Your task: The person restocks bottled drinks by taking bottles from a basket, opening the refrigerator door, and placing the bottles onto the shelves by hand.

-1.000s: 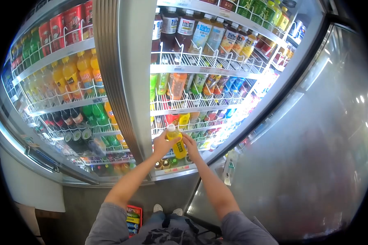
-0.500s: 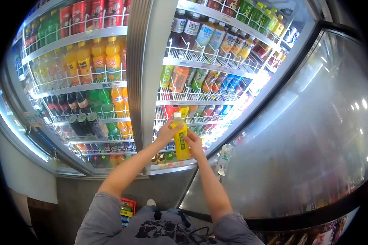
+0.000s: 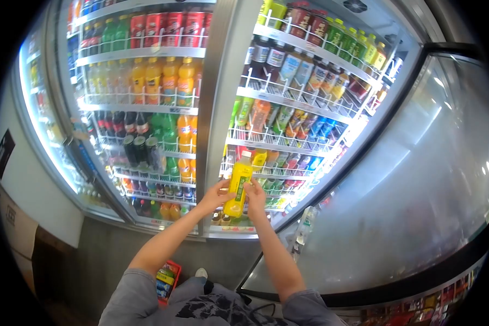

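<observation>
A yellow bottle (image 3: 238, 187) with a white cap and a green label strip is held nearly upright, tilted slightly, before the lower shelves of the open cooler. My left hand (image 3: 217, 194) grips its left side, around mid-height. On the right side, my right hand (image 3: 254, 196) has its fingers against the bottle by the label. Behind the bottle are shelf racks (image 3: 277, 145) with rows of drinks, and its base hangs above the bottom shelf, where small dark bottles (image 3: 220, 219) stand.
The open glass door (image 3: 375, 195) spans the right side. Left of the metal post (image 3: 214, 81), another cooler section holds red cans (image 3: 174, 28) and orange bottles (image 3: 186, 81). On the floor is a red basket (image 3: 175, 267) with colourful packs. Brown cardboard (image 3: 13, 217) stands at the far left.
The view has shifted, showing more of the left cooler section. The bottle has come up closer and shows larger, and my left hand has moved from near its cap down its side.
</observation>
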{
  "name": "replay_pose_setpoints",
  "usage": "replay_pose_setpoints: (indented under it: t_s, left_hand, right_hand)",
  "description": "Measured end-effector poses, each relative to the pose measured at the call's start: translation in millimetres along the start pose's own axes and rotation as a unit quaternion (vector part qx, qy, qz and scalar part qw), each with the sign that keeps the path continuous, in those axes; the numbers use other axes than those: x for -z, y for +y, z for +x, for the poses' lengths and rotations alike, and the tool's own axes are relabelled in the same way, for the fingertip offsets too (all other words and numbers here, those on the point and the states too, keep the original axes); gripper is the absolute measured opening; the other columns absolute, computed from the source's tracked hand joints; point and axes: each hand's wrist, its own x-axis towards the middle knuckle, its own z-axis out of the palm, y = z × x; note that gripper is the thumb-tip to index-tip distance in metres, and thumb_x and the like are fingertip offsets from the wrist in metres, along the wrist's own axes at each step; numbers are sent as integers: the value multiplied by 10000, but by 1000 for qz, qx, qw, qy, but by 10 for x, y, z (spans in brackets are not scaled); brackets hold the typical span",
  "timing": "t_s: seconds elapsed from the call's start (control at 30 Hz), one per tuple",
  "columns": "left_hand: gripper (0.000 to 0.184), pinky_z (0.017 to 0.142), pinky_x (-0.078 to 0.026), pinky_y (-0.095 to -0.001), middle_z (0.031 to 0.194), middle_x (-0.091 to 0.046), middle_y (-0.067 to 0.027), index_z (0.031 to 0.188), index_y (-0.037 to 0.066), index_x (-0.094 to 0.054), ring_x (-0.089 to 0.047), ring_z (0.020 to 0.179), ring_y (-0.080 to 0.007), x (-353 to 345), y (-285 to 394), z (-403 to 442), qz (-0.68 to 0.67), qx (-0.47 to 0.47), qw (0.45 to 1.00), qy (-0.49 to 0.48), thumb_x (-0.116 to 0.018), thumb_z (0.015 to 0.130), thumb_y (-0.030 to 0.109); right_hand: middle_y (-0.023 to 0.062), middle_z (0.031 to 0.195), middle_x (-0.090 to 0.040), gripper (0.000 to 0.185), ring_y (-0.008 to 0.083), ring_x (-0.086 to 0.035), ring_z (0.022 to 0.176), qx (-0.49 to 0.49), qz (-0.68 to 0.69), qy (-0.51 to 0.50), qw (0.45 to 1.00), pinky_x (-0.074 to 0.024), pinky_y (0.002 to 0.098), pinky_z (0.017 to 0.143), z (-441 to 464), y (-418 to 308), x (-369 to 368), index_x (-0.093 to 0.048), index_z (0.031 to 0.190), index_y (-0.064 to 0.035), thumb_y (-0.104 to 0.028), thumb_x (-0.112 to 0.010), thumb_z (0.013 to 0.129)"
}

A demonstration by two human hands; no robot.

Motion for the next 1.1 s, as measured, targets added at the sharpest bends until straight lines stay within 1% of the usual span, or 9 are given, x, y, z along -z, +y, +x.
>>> replay_pose_setpoints:
  t_s: [0.07,0.27,0.3,0.4,0.43,0.6,0.7,0.77,1.1]
  left_hand:
    - [674,978,-469,-338,1340,-542,-132,1476,33,-351,-558,1167,-199,30,-75,-201,34,-3,999,23,-684,896,114]
    - [704,991,-464,-327,1356,-535,-123,1479,-10,-314,-551,1191,-200,200,-365,-920,-48,-89,991,89,-685,889,91]
    - [704,991,-464,-327,1356,-535,-123,1479,-10,-314,-551,1191,-200,222,-380,-1079,-48,-87,990,103,-685,889,91]
    - [691,998,-455,-326,1360,-533,-115,1489,2,-305,-537,1217,-193,251,-423,-1525,-55,-54,982,171,-664,902,67]
    - [679,987,-462,-330,1339,-551,-112,1486,9,-321,-553,1196,-187,294,-524,-1627,-75,-58,978,188,-665,904,73]
    - [654,1000,-453,-322,1383,-521,-80,1490,30,-328,-534,1223,-159,514,-730,-2186,-98,-45,968,225,-644,919,77]
    - [651,994,-457,-323,1383,-523,-79,1489,28,-330,-536,1220,-161,622,-825,-2506,-100,-48,958,265,-641,919,73]
    - [678,977,-466,-328,1318,-574,-111,1481,0,-336,-575,1166,-184,718,-890,-2716,-115,-64,943,305,-676,901,90]
    - [637,988,-459,-320,1325,-572,-115,1467,-5,-360,-563,1190,-182,1281,-1246,-3904,-169,-38,896,408,-655,908,75]
  right_hand:
    - [103,1127,-672,514,134,-646,951,10,-31,-26,999,-531,261,777,-112,14,-97,-489,1362,29,-124,-684,911]
    - [152,1209,-641,555,166,-616,1075,-23,-107,-183,977,-504,279,896,-543,54,-457,-440,1409,20,-129,-670,927]
    - [162,1278,-608,560,182,-593,1146,-46,-119,-208,970,-471,291,971,-581,124,-487,-417,1431,9,-126,-649,940]
    - [163,1318,-585,567,192,-567,1198,-52,-116,-304,944,-434,309,1026,-760,323,-629,-393,1450,5,-108,-628,947]
    - [161,1363,-550,594,193,-536,1241,-89,-147,-319,932,-405,319,1056,-848,325,-676,-348,1478,-1,-94,-610,953]
    - [158,1416,-498,652,197,-521,1257,-96,-148,-402,898,-420,312,1040,-1158,697,-933,-296,1510,-39,-108,-618,948]
    - [162,1410,-498,660,197,-523,1254,-127,-160,-419,885,-423,315,1037,-1326,886,-1168,-284,1514,-34,-102,-619,948]
    - [163,1411,-498,654,196,-527,1251,-138,-166,-435,874,-432,313,1028,-1436,1087,-1328,-288,1511,-33,-101,-618,950]
    - [153,1406,-506,602,181,-541,1232,-205,-170,-493,828,-451,290,1011,-2192,2064,-2173,-310,1485,19,-39,-588,955]
